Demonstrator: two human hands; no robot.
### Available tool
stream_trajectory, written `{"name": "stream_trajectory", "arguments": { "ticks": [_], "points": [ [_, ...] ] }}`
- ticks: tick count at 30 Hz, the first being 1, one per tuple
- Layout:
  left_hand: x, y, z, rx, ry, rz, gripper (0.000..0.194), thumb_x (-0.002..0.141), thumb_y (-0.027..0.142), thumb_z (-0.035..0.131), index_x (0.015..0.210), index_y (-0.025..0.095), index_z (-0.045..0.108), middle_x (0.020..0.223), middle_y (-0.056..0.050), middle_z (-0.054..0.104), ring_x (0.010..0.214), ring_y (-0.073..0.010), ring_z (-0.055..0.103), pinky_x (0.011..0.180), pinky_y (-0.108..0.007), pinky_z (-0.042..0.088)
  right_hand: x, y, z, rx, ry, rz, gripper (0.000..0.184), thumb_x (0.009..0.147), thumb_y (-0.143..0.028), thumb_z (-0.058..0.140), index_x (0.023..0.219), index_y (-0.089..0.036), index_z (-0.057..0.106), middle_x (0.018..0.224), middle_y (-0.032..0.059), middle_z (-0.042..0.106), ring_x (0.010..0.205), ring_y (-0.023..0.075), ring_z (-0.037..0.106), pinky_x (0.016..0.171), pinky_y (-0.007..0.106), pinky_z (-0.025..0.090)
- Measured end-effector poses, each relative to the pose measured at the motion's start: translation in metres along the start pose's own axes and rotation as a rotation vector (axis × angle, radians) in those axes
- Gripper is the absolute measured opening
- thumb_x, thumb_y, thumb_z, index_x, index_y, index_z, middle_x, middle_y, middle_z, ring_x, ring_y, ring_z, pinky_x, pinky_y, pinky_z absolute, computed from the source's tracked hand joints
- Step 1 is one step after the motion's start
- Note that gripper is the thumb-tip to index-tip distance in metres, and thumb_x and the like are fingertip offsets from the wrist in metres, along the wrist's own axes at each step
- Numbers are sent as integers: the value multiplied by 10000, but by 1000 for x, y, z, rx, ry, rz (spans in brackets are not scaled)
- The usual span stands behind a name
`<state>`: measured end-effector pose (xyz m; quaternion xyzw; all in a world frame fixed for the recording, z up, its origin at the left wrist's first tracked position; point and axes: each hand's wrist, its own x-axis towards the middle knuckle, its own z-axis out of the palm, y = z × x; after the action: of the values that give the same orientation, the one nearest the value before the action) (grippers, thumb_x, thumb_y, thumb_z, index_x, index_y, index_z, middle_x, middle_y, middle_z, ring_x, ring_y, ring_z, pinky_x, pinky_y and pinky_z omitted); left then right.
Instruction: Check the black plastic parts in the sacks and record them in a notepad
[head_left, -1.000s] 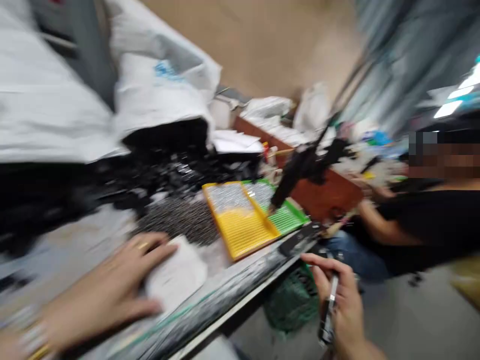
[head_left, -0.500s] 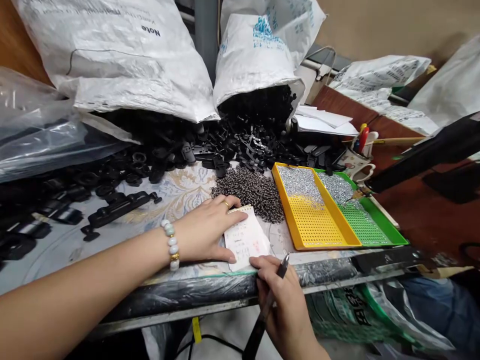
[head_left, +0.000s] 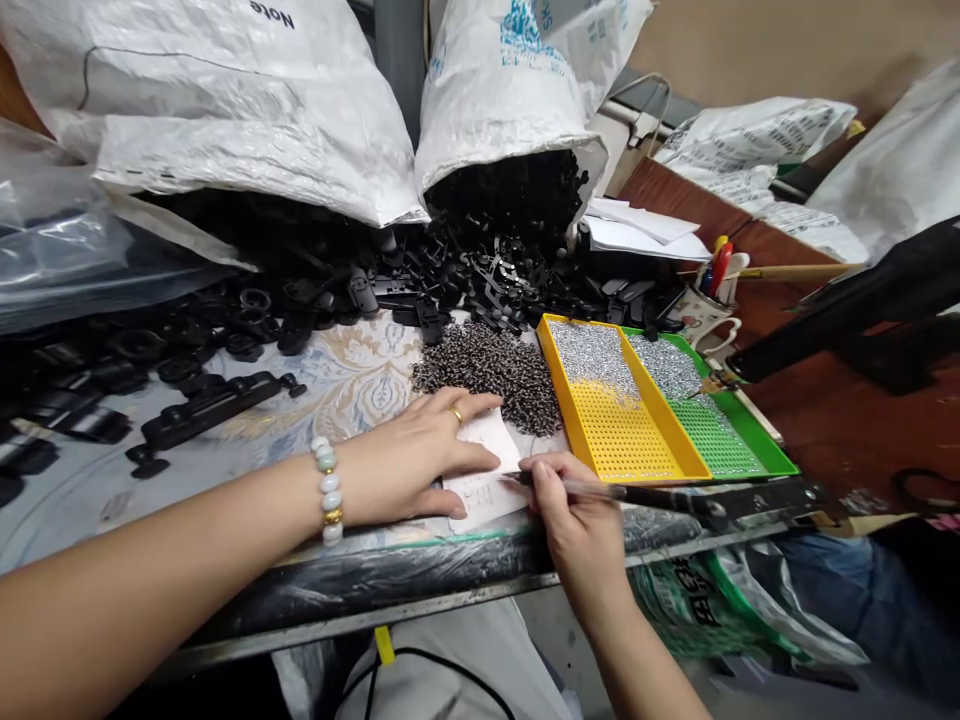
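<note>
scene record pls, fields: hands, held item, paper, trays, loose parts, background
left hand: left hand lies flat on the notepad, holding it down
right hand: right hand grips a pen, tip at the notepad
trays: yellow tray and green tray side by side, both part filled with small silvery pieces
loose parts: heap of small dark metal pieces just behind the notepad; black plastic parts spilling from a white sack
background: mug of pens, table edge

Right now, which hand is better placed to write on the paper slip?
Right. The right hand already grips the pen, its tip touching the paper slip. The left hand lies flat on the slip, pinning it beside the pile of small metal parts.
</note>
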<state>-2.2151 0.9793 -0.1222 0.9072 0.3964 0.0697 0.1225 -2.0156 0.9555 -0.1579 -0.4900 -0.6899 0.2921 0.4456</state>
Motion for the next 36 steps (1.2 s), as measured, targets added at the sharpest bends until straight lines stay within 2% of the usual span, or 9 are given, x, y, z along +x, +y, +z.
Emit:
{"name": "stream_trajectory", "arguments": {
  "ticks": [2, 6, 11, 17, 26, 36],
  "points": [
    [0, 0, 1, -11, -10, 21, 416, 747, 288, 625, 1140, 390, 538, 1440, -53, 238, 1260, -309, 270, 963, -516, 337, 4, -1, 6, -22, -22, -13, 263, 843, -293, 453, 656, -159, 581, 564, -17, 557, 537, 89, 515, 500, 182, 389],
    [0, -2, 2, -23, -36, 13, 410, 756, 303, 613, 1146, 402, 537, 1447, -45, 239, 1271, -317, 249, 962, -526, 330, 1, 1, 10, -63, -66, -32, 282, 842, -285, 438, 639, -149, 578, 547, -17, 541, 520, 85, 493, 499, 185, 369],
    [-3, -1, 1, -25, -57, 10, 400, 782, 316, 573, 1170, 398, 524, 1448, -56, 241, 1273, -330, 239, 957, -562, 315, 0, 1, 10, -90, -64, -44, 283, 848, -281, 433, 652, -146, 586, 583, -8, 575, 559, 88, 524, 536, 183, 384],
    [-3, 1, -1, -23, -33, 9, 389, 766, 315, 594, 1147, 375, 552, 1436, -57, 268, 1266, -338, 252, 960, -542, 321, 3, 1, 12, -130, -35, -79, 293, 846, -271, 434, 637, -136, 589, 565, -3, 565, 544, 88, 524, 527, 184, 382],
    [-2, 3, 2, -4, -13, -18, 405, 724, 312, 650, 1115, 383, 573, 1422, -57, 298, 1264, -322, 264, 961, -526, 328, -1, 0, 10, -142, -69, -83, 303, 847, -275, 430, 638, -137, 601, 543, -7, 549, 515, 88, 506, 497, 185, 373],
    [-4, 0, 2, -15, -42, 4, 389, 751, 341, 613, 1134, 386, 557, 1434, -46, 278, 1272, -331, 255, 966, -544, 327, 0, -1, 10, -160, -54, -65, 313, 859, -292, 415, 635, -152, 583, 545, -8, 535, 523, 100, 500, 507, 209, 369]
  ]
}}
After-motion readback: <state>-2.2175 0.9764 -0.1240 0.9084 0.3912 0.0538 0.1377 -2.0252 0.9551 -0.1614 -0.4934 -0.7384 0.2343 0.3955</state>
